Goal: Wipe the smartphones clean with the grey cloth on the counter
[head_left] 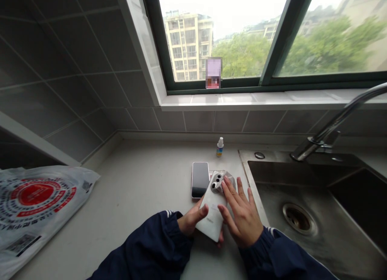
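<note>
A white smartphone point(211, 215) lies back side up in my left hand point(192, 219), tilted over the counter. My left thumb rests along its near left edge, and fingertips show under its lower right edge. My right hand point(242, 217) presses a thin grey cleaning cloth point(230, 178) onto the phone's back beside the camera lenses. Its index and middle fingers lie on the cloth, while the other fingers spread outward. Beyond the left hand, a second phone point(200, 179) with a dark screen lies flat on the counter. Farther back stands a small white-capped bottle point(220, 147).
To the right is a steel sink point(272, 191) with a drain point(299, 218) and a chrome faucet point(326, 130). A white plastic bag point(39, 211) with red print lies at the left on the pale counter point(136, 171). A window sill point(226, 106) runs behind.
</note>
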Tool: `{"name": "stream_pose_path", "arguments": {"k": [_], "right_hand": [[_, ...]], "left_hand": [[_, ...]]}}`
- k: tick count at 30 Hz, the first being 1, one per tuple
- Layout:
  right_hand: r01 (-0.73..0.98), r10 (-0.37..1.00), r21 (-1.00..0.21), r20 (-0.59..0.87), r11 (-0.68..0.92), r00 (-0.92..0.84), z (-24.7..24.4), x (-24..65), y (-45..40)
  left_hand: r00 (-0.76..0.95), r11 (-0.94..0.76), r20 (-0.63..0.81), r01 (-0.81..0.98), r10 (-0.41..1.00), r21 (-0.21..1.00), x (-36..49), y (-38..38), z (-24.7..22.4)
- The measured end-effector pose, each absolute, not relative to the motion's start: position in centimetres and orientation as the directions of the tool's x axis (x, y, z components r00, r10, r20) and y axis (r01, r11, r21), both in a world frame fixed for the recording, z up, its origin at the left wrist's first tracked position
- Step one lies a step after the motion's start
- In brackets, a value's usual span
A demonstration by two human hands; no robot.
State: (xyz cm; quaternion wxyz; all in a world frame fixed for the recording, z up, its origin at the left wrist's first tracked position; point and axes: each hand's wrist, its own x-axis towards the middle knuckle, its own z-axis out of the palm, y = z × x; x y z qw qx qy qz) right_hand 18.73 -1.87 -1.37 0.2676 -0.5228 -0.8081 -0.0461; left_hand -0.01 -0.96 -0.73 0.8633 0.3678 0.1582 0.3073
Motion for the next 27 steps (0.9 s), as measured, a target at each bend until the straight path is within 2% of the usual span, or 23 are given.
{"name": "stream_pose_path", "arguments": {"k": [6,11,22,27], "right_hand": [[0.868,0.830,-0.267,0.500,0.418,-0.246,-0.9,18.9,-1.7],[0.835,0.810,-0.304,0.529,0.458,-0.252,-0.4,18.7,-1.9],[0.804,0.792,-0.312,0.538,0.506,-0.290,-0.2,18.8,-1.9],[0.779,0.750,-0.253,0.545,0.574,-0.375,0.1,18.3,-2.5]], "left_hand": [[0.785,0.554,-0.051,-0.387,0.618,0.737,-0.1,-1.0,-0.9],[0.812,0.553,-0.035,-0.365,0.583,0.749,-0.1,-0.9,-0.8],[0.806,0.534,-0.053,-0.339,0.589,0.774,-0.1,-1.1,0.2],[0.797,0.534,-0.061,-0.344,0.601,0.772,-0.5,-1.1,0.0]]}}
